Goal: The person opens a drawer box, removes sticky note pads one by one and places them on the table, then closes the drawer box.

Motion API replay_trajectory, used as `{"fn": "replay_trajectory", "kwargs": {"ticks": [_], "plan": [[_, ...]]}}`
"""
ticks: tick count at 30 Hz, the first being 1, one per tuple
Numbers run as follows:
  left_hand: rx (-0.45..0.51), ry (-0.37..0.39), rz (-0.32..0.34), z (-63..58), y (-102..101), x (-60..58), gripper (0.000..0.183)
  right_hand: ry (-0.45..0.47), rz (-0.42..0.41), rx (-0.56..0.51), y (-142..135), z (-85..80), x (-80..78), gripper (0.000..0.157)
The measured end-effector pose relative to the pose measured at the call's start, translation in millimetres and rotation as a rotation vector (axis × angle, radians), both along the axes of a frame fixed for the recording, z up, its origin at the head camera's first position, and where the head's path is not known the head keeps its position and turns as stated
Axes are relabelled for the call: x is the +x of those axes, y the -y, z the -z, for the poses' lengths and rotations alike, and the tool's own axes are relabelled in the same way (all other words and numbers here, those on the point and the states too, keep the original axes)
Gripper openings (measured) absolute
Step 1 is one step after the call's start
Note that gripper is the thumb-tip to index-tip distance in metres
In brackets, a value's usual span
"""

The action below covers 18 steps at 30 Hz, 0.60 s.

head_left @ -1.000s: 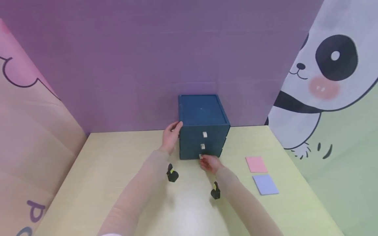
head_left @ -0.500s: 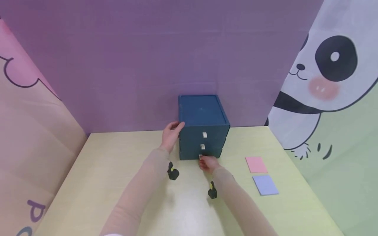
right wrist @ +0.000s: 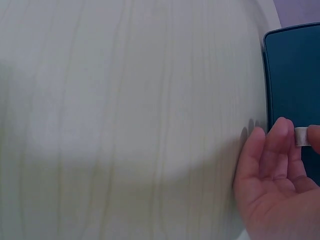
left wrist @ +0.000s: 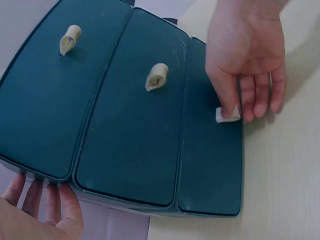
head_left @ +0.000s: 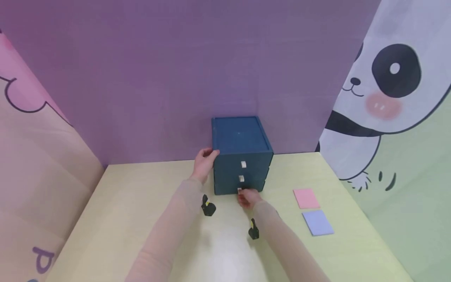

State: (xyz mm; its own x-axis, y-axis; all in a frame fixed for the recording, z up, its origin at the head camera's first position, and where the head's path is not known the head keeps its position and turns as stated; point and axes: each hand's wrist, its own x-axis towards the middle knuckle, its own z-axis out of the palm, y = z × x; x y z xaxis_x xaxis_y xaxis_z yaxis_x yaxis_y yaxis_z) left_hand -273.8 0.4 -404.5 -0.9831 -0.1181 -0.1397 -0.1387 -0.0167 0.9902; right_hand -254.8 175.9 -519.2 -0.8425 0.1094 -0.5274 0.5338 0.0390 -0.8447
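A dark blue drawer box with three closed drawers stands at the back of the table, each front bearing a pale loop tab. My left hand lies along its left side, thumb at the front upper corner; in the left wrist view the left fingers touch the side wall. Down at the lowest drawer, my right hand pinches the pull tab between thumb and forefinger. The right wrist view shows the same tab at the fingertips, the other fingers loosely bent beside it.
On the table, right of the box, lie a pink square pad and a lavender square pad. A purple wall rises behind the box. A panda-printed sheet borders the right side.
The head view has tilted slightly, so everything sits a little lower. My right forearm has shifted slightly left. Both hands keep their places on the box, and the drawers look unchanged.
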Motion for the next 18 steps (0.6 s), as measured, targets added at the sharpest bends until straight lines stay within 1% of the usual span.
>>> {"fn": "replay_trajectory", "kwargs": {"ticks": [3, 9, 18], "plan": [[0.003, 0.001, -0.021, 1.3, -0.8, 2.1, 0.05, 0.009, 0.007, 0.007, 0.9, 0.1, 2.2, 0.018], [0.031, -0.025, -0.052, 3.3, -2.8, 2.2, 0.049, 0.022, 0.014, 0.001, 1.3, 0.2, 2.0, 0.018], [0.041, -0.036, -0.07, 6.9, -6.1, 2.0, 0.048, 0.014, 0.032, -0.008, 1.6, -1.2, 3.5, 0.019]]}}
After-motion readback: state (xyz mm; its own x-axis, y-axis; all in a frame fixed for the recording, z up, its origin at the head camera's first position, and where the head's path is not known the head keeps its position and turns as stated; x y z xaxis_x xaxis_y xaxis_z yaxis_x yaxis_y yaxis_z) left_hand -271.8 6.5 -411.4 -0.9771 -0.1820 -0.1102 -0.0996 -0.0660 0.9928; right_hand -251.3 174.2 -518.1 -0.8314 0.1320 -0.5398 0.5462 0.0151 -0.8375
